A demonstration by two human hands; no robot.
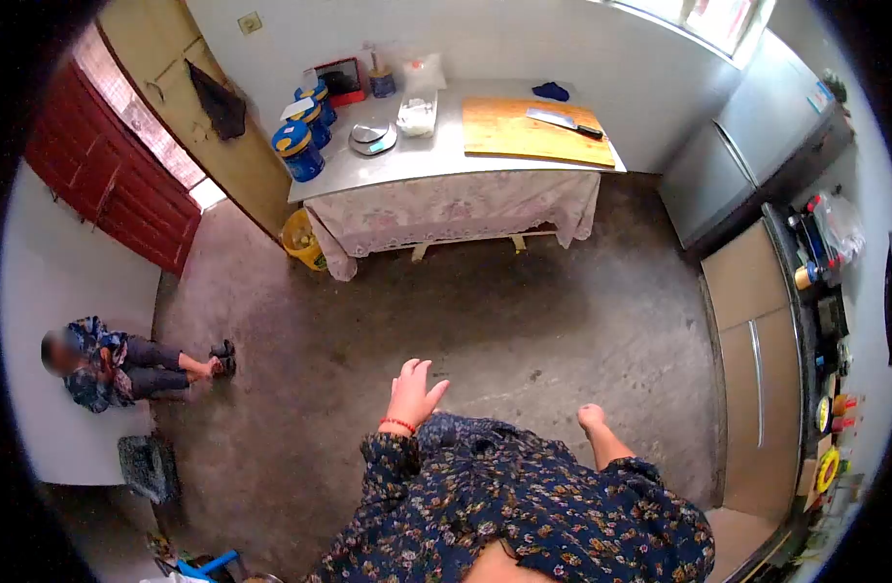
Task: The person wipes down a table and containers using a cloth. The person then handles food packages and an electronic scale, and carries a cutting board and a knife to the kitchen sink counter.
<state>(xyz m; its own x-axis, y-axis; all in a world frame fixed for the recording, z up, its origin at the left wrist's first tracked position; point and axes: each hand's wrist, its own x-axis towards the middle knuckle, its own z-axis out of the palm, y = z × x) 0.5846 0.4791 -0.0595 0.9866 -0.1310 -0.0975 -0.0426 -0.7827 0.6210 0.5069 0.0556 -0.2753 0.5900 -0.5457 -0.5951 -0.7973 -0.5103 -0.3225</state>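
Note:
My left hand (414, 394) is held out over the concrete floor in front of my body, its fingers apart and nothing in them. A red bead bracelet (397, 425) circles that wrist. Lower at my right side, my right hand (592, 418) shows only as a small rounded shape; its fingers are hidden from above. Neither hand touches anything. Ahead stands a table (436, 165) with a floral cloth. On it lie a wooden cutting board (514, 134), a cleaver (553, 119) on the board, a kitchen scale (373, 139) and a white container (417, 115).
Blue tubs (298, 153) line the table's left end, above a yellow bucket (302, 240) on the floor. A seated person (101, 364) is by the left wall, near the red door (106, 165). To the right stand a fridge (742, 126) and a cluttered counter (806, 282).

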